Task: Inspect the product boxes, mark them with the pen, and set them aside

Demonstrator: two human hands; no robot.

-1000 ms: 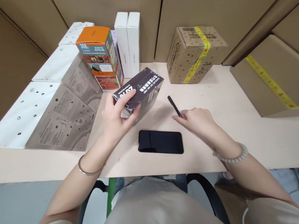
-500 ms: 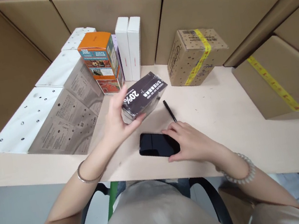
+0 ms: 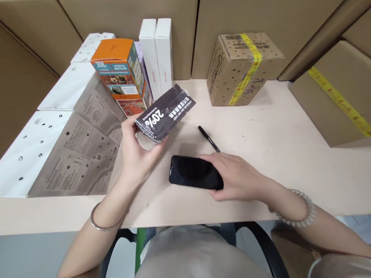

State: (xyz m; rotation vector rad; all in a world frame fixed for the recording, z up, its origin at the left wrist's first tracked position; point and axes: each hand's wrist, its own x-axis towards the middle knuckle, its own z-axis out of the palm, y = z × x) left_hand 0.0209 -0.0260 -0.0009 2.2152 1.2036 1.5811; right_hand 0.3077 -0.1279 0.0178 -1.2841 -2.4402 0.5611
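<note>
My left hand (image 3: 138,149) grips the near left end of a dark, film-wrapped chocolate oat crisp box (image 3: 166,114), thumb on the near side. The box is tilted, with "20%" printed on the face turned up to me. My right hand (image 3: 235,174) is closed around the right end of a black smartphone (image 3: 192,172), whose dark screen faces up; its left end looks raised off the table. Just beyond my right hand lies a black pen (image 3: 208,138), its near end close to my fingers.
On the left stand white dotted boxes (image 3: 60,128) and stacked orange boxes (image 3: 116,70). Two slim white boxes (image 3: 158,54) stand upright behind. A taped carton (image 3: 243,69) sits at the back right, a larger carton (image 3: 344,99) farther right. Cardboard boxes (image 3: 132,25) wall the pale table (image 3: 281,166).
My left hand has moved the chocolate oat crisp box a little left and tilted its printed face more towards me. My right hand has taken hold of the smartphone and lifted its left end.
</note>
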